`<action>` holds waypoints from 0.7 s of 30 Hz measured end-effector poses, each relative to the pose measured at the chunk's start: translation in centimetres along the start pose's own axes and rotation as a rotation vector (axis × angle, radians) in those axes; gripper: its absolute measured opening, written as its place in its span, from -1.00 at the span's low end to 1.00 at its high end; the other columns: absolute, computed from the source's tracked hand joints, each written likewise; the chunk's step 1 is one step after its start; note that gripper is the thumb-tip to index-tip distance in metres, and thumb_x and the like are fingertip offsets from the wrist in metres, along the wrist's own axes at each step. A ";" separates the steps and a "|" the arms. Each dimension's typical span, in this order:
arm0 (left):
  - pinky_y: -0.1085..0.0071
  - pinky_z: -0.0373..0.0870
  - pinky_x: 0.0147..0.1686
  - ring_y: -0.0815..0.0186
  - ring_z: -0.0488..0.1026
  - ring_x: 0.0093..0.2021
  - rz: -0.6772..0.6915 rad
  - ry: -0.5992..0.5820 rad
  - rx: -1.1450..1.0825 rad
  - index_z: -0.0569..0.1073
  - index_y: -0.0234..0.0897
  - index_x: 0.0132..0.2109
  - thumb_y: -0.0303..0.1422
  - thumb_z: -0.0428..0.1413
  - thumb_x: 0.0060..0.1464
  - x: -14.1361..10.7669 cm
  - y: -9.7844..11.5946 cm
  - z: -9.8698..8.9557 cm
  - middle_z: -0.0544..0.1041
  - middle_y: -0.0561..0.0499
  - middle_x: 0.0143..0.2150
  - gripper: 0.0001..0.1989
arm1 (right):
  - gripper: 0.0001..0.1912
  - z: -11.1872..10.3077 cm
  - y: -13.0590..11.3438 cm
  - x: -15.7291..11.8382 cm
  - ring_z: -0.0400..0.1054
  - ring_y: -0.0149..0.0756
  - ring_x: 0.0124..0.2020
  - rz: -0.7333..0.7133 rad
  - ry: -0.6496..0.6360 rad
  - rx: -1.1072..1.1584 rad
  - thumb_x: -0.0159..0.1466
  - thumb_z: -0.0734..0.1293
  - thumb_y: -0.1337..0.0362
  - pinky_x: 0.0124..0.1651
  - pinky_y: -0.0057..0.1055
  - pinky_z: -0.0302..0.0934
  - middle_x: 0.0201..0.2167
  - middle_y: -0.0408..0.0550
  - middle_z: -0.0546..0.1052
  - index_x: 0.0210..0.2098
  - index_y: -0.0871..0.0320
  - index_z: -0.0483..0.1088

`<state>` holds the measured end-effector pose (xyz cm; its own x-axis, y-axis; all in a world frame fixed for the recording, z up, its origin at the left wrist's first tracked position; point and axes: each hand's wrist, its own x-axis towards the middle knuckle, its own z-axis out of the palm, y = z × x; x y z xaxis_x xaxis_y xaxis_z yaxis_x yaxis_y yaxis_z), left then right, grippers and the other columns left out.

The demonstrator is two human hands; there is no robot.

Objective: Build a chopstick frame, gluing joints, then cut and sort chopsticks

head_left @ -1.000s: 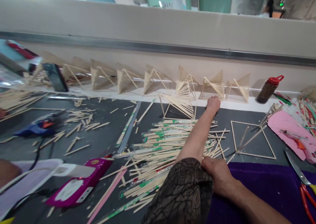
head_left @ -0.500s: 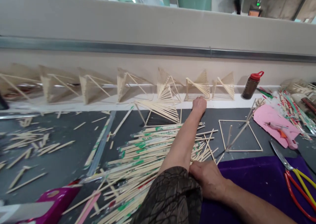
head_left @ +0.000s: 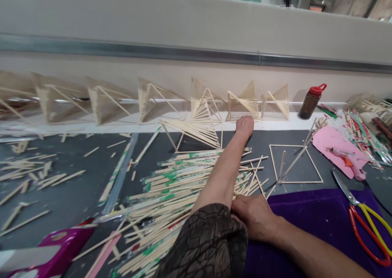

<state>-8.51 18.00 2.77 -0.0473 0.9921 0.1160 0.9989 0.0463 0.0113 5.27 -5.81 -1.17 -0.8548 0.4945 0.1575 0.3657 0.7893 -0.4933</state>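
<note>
My left hand reaches far forward with its fingers curled, at the lower front of a small twisted stick frame. Whether it touches or grips that frame is hidden. My right hand rests lower down, beside the left forearm, at the right end of a pile of wooden chopsticks, many in clear and green wrappers. Its fingertips are hidden behind the forearm and sleeve. To the right lies a square stick frame with sticks rising from it. A larger fan-shaped stick model stands to the left.
More stick models line the white ledge along the wall. A red-capped bottle stands at right. Near it are a glue gun on pink sheet, scissors and purple cloth. A magenta-and-grey tool lies lower left.
The whole view has shifted slightly, so things sit a little higher and further left. Both hands keep nearly the same places, and no object has visibly moved.
</note>
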 end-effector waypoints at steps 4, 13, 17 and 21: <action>0.19 0.31 0.07 0.03 0.38 0.14 0.009 0.008 -0.018 0.44 -0.54 0.12 -0.59 -0.25 0.25 -0.1 0.0 0.1 0.45 -0.39 0.09 -0.53 | -0.81 -0.5 -0.2 -0.1 0.41 -0.34 -0.29 0.029 -0.030 -0.007 0.38 0.18 0.17 -0.35 -0.45 0.09 -0.28 -0.10 0.54 -0.18 0.11 0.37; 0.19 0.27 0.09 0.01 0.38 0.14 -0.012 -0.026 -0.034 0.43 -0.61 0.11 -0.61 -0.25 0.25 -1.2 0.6 -0.6 0.43 -0.44 0.11 -0.54 | -0.80 -1.7 -0.6 0.0 0.44 -0.30 -0.18 0.036 -0.078 -0.049 0.39 0.18 0.19 -0.32 -0.45 0.12 -0.21 -0.06 0.56 -0.13 0.11 0.38; 0.15 0.28 0.07 0.01 0.42 0.11 -0.027 0.001 -0.035 0.38 -0.54 0.16 -0.57 -0.24 0.28 -2.1 1.2 -2.6 0.48 -0.39 0.06 -0.57 | -0.77 -2.1 -0.8 0.1 0.45 -0.28 -0.17 0.057 -0.092 -0.066 0.41 0.18 0.17 -0.29 -0.42 0.16 -0.12 -0.05 0.57 -0.08 0.09 0.39; 0.24 0.31 0.02 0.12 0.45 0.02 0.029 0.285 -0.234 0.45 -0.37 0.06 -0.41 -0.11 0.32 -4.5 1.4 -6.5 0.52 -0.21 0.00 -0.68 | -0.75 -2.3 -0.8 0.1 0.44 -0.27 -0.15 0.069 -0.095 -0.071 0.42 0.16 0.14 -0.26 -0.40 0.20 -0.06 -0.04 0.55 -0.08 0.09 0.40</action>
<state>-6.89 12.89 8.73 -0.0512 0.9187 0.3917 0.9730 -0.0425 0.2268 5.76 -5.53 1.20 -0.8565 0.5144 0.0419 0.4471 0.7800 -0.4379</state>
